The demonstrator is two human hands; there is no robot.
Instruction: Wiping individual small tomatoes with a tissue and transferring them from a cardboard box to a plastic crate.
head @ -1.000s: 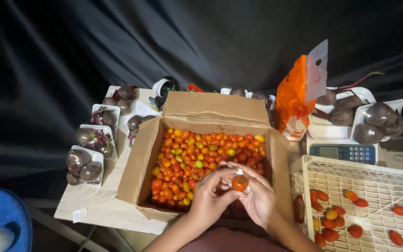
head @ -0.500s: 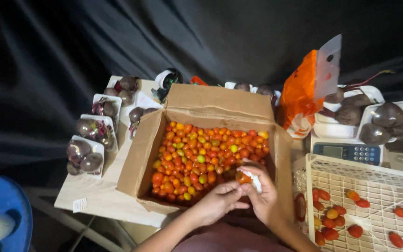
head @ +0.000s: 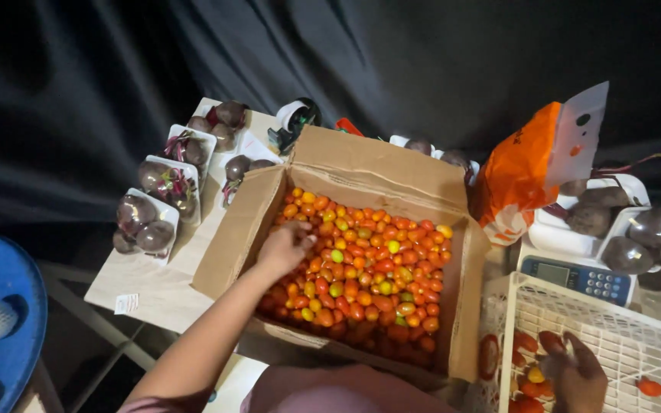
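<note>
Both hands have parted since half a second ago: the left hand (head: 284,246) now reaches into the cardboard box (head: 376,172), fingers curled loosely over the cherry tomatoes (head: 369,279), grasp unclear. The right hand (head: 575,376) rests in the white crate (head: 636,344); its grip cannot be told. Small, glossy tomatoes, red, orange and some green, fill one box. Three beetroot trays (head: 164,183) line the bench (head: 154,287).
</note>
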